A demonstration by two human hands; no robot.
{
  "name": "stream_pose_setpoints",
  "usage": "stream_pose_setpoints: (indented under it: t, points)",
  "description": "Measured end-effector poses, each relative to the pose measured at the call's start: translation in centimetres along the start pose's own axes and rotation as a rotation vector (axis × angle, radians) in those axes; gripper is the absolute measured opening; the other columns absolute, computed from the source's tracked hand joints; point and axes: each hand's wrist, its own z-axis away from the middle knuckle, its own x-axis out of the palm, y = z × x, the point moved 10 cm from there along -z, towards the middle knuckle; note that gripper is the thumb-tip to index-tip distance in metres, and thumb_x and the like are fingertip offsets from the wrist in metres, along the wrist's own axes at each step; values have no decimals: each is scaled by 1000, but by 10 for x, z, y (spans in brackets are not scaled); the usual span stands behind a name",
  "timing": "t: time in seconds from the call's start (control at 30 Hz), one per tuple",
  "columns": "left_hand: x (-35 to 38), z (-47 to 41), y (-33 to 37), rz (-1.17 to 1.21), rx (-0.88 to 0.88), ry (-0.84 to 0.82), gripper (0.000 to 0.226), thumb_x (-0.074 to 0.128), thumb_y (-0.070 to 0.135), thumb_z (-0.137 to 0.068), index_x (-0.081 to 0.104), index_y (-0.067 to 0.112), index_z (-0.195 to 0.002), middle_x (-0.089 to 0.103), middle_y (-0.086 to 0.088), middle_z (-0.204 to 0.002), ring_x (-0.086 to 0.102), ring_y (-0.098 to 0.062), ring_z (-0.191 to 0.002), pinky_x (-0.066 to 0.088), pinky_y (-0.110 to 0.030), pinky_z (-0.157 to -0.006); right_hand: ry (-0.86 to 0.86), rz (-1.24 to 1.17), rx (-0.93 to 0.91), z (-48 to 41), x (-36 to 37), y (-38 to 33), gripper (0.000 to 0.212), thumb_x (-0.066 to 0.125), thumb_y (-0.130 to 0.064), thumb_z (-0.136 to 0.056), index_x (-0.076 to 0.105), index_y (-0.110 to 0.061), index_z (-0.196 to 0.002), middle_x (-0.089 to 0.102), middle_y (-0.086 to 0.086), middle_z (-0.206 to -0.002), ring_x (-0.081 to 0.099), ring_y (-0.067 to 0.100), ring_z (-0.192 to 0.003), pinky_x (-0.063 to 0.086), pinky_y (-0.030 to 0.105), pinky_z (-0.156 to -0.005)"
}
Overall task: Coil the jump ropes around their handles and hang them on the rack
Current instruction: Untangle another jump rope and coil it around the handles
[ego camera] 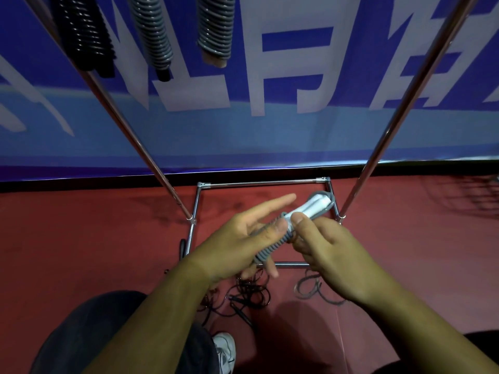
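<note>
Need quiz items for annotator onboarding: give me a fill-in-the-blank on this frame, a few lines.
1. The left hand and right hand hold a grey rope wound around ___ handles.
2. The leftmost coiled rope hanging on the rack is ___.
3. The floor under the loose ropes is ___.
Missing words: white; black; red.

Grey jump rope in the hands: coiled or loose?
Partly coiled: grey jump rope wraps the white handles low down; their upper part is bare.
</note>
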Motion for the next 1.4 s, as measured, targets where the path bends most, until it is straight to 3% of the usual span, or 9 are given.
stream_pose_setpoints:
  t: [0.2, 0.37, 0.47, 0.7, 0.83, 0.93, 1.1, 1.23, 1.4]
  points:
    - [-12, 2, 10, -45, 52, 134, 37, 72, 33, -88, 68, 28, -124, 69, 8, -70, 57, -16, -49, 37, -20, -38, -6, 93, -88, 5, 0, -21, 47, 40, -49, -101, 54, -39, -57, 39, -15, -50, 32, 3, -45, 29, 16, -47]
    - [-25, 5, 14, -207, 124, 312, 30, 83, 22, -85, 72, 34, -110, 73, 10, -88, 66, -6, -63, 57, -30, -59, 29, 163, -7, 1, -4, -10, 62, 40, -57, -96, 57, -8, -62, 50, -2, -48, 40, 8, -44, 34, 20, -49]
    - [-29, 5, 16, -289, 168, 378, 37, 86, 24, -82, 68, 34, -112, 74, 15, -96, 70, -5, -79, 55, -23, -69, 35, 174, 38, -1, -7, -1, 64, 38, -53, -102, 68, -10, -65, 54, 0, -45, 45, 5, -39, 34, 15, -48]
    - [-24, 4, 22, -453, 276, 414, 44, 90, 26, -77, 64, 36, -112, 70, 16, -103, 68, -9, -89, 56, -27, -75, 69, 70, 103, 0, -7, 7, 70, 35, -64, -97, 42, -8, -56, 29, -1, -46, 25, 14, -43, 23, 22, -44]
    - [-12, 9, 30, -726, 342, 496, 47, 87, 28, -77, 59, 40, -112, 58, 34, -102, 58, -3, -93, 53, -33, -71, 63, -34, 180, 1, -1, 16, 67, 38, -75, -92, 36, -18, -56, 24, 3, -51, 20, 17, -43, 18, 22, -42]
    - [-1, 15, 40, -904, 428, 535, 45, 86, 26, -75, 60, 37, -110, 57, 28, -101, 52, -3, -95, 52, -30, -67, 78, -170, 256, 5, 5, 24, 64, 42, -74, -92, 41, -16, -66, 25, 6, -57, 19, 15, -41, 18, 20, -42]
    - [2, 13, 37, -782, 517, 446, 48, 81, 17, -82, 65, 30, -125, 63, 28, -129, 55, -5, -108, 51, -28, -90, 133, -343, 395, 9, 4, 37, 61, 48, -66, -95, 42, -17, -60, 19, 1, -50, 14, 12, -42, 13, 22, -47]
    - [-4, 11, 27, -565, 414, 419, 41, 78, 20, -89, 70, 32, -127, 59, 36, -124, 61, -3, -110, 48, -15, -94, 180, -321, 400, 6, -5, 39, 54, 50, -52, -99, 46, -17, -58, 25, -2, -46, 19, 14, -37, 17, 23, -44]
    - [-18, -2, 12, -188, 219, 353, 23, 66, 22, -100, 71, 26, -122, 75, 13, -116, 67, -1, -113, 54, -23, -96, 150, -266, 304, -1, -2, 30, 54, 50, -49, -100, 51, -19, -55, 30, -3, -49, 22, 13, -40, 19, 23, -44]
